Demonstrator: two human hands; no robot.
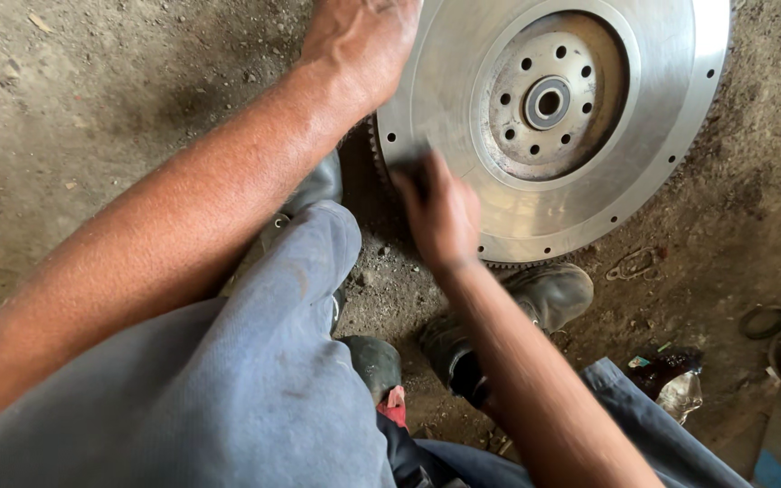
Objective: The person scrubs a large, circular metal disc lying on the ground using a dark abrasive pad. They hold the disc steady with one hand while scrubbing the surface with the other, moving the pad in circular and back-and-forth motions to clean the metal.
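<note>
both hands (399, 117) on flywheel (644, 172) rim, dirt floor (92, 99) l

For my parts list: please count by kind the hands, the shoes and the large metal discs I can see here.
Hands: 2, left hand and right hand
Shoes: 2, left shoe and right shoe
Toothed metal discs: 1, flywheel
Total: 5

Soft, even daylight with faint shadows on the dirt floor (92, 108). Mild sheen on the metal flywheel (553, 117). The right hand (440, 212) is motion-blurred; the rest is sharp.
</note>
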